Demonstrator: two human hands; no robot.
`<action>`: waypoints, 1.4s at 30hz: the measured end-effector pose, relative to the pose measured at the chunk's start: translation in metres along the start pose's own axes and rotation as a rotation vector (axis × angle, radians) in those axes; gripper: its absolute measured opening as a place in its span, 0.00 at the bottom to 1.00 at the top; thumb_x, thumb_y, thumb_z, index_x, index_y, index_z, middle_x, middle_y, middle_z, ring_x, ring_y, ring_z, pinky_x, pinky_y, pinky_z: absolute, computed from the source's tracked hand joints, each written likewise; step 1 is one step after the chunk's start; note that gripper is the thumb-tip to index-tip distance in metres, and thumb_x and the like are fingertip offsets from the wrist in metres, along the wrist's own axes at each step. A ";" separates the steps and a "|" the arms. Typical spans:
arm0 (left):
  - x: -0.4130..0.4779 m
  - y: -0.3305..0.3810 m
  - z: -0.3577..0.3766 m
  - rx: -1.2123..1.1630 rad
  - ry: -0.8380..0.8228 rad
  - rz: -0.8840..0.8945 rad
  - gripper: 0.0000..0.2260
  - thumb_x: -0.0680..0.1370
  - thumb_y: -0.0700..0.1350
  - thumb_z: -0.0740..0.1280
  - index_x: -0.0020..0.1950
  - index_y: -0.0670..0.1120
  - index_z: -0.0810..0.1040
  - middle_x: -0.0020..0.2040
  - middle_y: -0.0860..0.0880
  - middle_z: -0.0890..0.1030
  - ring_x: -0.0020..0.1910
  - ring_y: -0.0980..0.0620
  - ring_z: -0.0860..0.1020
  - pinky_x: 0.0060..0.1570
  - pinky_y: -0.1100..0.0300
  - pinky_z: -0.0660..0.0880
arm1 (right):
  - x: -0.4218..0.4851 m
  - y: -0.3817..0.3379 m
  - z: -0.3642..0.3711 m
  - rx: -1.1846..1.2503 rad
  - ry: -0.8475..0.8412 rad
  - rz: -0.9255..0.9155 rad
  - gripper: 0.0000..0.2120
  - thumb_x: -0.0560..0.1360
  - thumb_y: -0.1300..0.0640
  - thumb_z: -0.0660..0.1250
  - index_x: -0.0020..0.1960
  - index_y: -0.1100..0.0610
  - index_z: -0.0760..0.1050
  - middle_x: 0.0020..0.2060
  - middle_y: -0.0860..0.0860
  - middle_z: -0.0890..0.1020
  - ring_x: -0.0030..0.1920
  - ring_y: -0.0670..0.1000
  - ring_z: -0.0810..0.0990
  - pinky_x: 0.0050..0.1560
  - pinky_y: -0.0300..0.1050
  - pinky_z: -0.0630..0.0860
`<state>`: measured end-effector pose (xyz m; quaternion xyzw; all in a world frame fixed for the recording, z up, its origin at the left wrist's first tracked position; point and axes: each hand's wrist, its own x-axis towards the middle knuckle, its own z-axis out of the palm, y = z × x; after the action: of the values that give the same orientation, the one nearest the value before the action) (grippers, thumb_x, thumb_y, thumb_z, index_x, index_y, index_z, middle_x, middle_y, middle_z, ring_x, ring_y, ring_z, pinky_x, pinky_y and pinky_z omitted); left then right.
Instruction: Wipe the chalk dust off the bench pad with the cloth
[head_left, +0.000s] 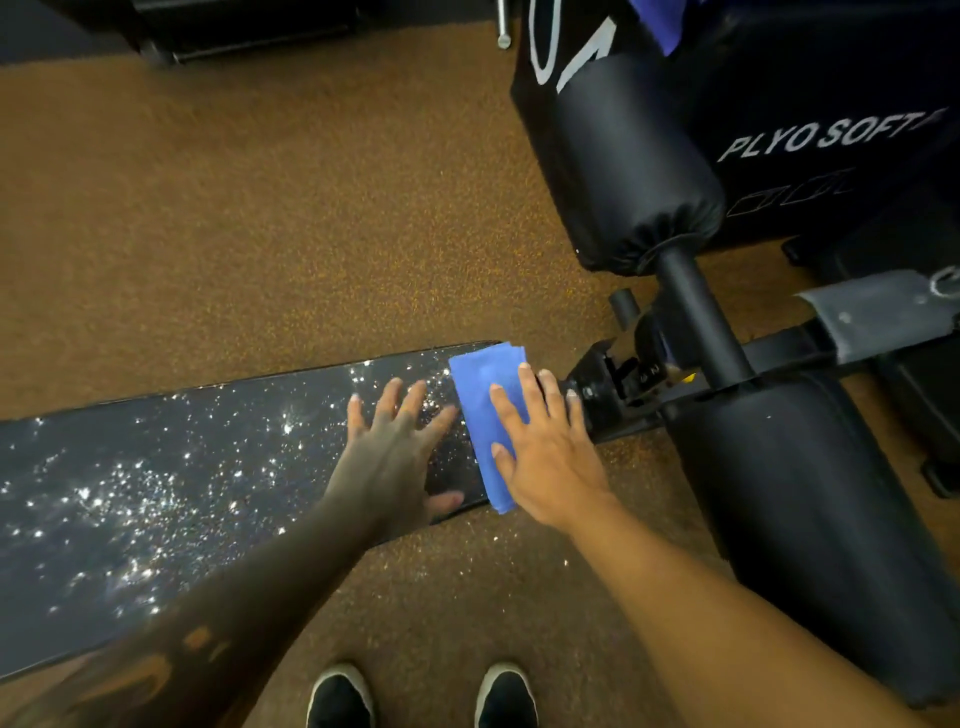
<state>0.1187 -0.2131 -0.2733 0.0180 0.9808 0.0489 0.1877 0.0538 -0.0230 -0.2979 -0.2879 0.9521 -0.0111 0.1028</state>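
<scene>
Hands flat on black bench pad (208, 467) — right hand (545, 457) spread, pressing folded blue cloth (485, 415) against pad's far end, just beside frame bracket (608, 379). Left hand (395, 452) splayed open alongside, palm down. White specks (135, 493) — possibly chalk dust — scattered across pad. Black shoes (343, 699) on speckled floor (260, 234) below.
</scene>
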 end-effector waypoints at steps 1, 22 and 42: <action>-0.008 -0.005 0.007 0.028 -0.079 -0.020 0.47 0.68 0.74 0.64 0.80 0.55 0.50 0.81 0.42 0.48 0.80 0.38 0.46 0.72 0.29 0.47 | 0.005 0.000 0.002 -0.004 -0.018 -0.025 0.31 0.79 0.44 0.54 0.77 0.51 0.47 0.77 0.57 0.46 0.76 0.61 0.47 0.73 0.63 0.52; -0.014 -0.018 0.038 -0.069 -0.109 -0.088 0.45 0.72 0.76 0.56 0.79 0.58 0.40 0.80 0.44 0.33 0.79 0.38 0.36 0.70 0.26 0.49 | 0.044 -0.020 0.024 0.013 -0.064 0.047 0.30 0.80 0.45 0.47 0.77 0.50 0.39 0.77 0.58 0.40 0.76 0.60 0.37 0.74 0.60 0.48; -0.012 -0.022 0.041 -0.038 -0.147 -0.095 0.47 0.69 0.78 0.54 0.78 0.58 0.35 0.79 0.46 0.30 0.78 0.39 0.33 0.70 0.25 0.48 | 0.027 -0.016 0.028 0.003 -0.027 -0.100 0.30 0.78 0.49 0.50 0.77 0.51 0.43 0.78 0.55 0.45 0.76 0.58 0.41 0.74 0.59 0.51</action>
<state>0.1445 -0.2321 -0.3092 -0.0287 0.9630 0.0572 0.2616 0.0458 -0.0501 -0.3291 -0.3350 0.9350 -0.0138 0.1154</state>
